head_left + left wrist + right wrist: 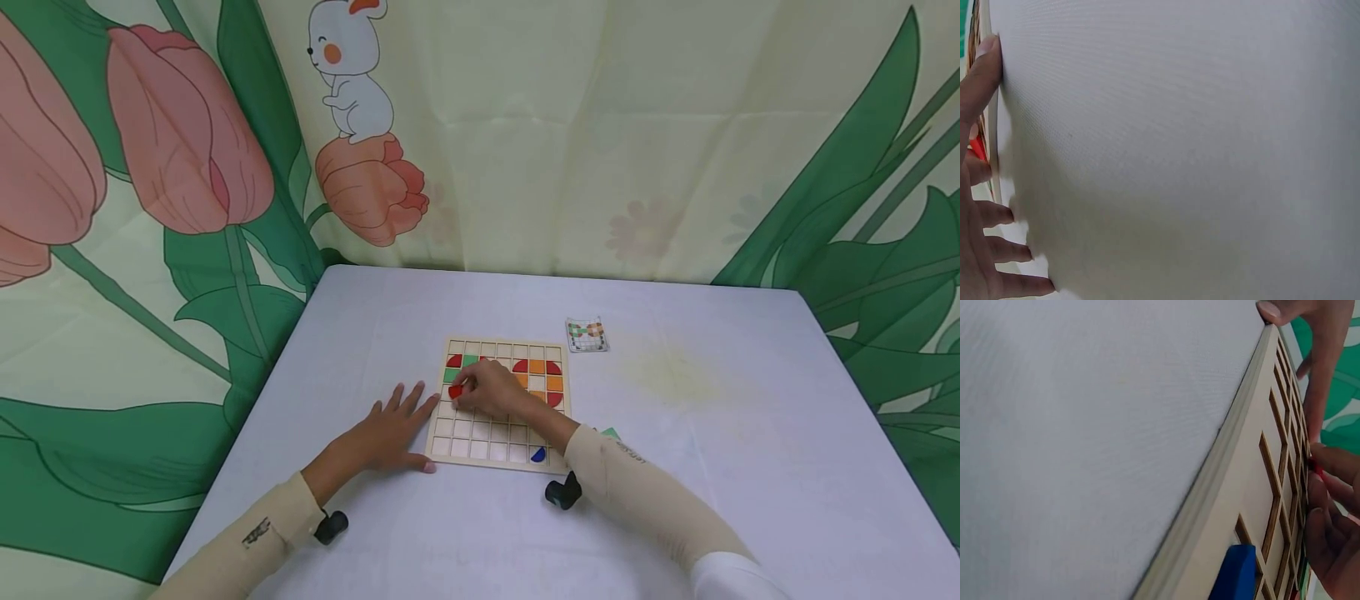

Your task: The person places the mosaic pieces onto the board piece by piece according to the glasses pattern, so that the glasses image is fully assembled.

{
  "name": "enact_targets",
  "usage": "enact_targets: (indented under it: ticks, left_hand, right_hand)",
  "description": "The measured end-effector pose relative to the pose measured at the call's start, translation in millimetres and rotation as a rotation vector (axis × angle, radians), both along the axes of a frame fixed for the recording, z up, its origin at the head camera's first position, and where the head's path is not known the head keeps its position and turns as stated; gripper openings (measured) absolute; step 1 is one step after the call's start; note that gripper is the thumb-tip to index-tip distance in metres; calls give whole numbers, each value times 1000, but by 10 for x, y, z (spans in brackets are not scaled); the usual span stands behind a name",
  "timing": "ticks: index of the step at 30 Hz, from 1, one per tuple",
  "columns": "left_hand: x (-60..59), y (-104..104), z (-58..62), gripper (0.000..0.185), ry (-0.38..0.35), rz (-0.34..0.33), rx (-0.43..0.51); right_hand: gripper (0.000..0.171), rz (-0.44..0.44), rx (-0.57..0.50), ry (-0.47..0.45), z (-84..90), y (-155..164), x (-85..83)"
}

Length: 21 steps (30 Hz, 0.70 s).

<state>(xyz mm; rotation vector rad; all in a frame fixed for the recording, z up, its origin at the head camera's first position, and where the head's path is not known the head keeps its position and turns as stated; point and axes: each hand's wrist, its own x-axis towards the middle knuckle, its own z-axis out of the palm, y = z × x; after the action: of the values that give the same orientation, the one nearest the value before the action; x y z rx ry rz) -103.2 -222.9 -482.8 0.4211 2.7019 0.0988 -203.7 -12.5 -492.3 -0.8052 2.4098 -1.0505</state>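
- The wooden grid board (498, 402) lies flat on the white table (712, 467), with its long sides running toward twelve o'clock.
- The left hand (390, 432) lies flat against the board's nine o'clock edge, fingers straight and spread, gripping nothing; it looks placed there to keep the board from sliding.
- The right hand (491, 390) reaches over the board from five o'clock, its fingertips pinching a red piece (455, 391) low over a cell near the nine o'clock edge, apparently to seat it squarely.
- Red, green and orange pieces (537, 367) already fill cells in the rows toward twelve o'clock, and a blue piece (537, 454) sits in the row nearest six o'clock.
- A small pattern card (587, 334) lies on the table at about one o'clock from the board, within easy sight, probably as a guide.
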Motion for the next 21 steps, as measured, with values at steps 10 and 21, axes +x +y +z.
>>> enact_targets:
  ticks: [10, 21]
  left_hand:
    - [8, 7, 19, 111, 5, 9, 12]
    - [19, 7, 46, 110, 1, 7, 21]
  right_hand:
    - [23, -23, 70, 110, 43, -31, 45]
    - [19, -76, 62, 92, 42, -66, 45]
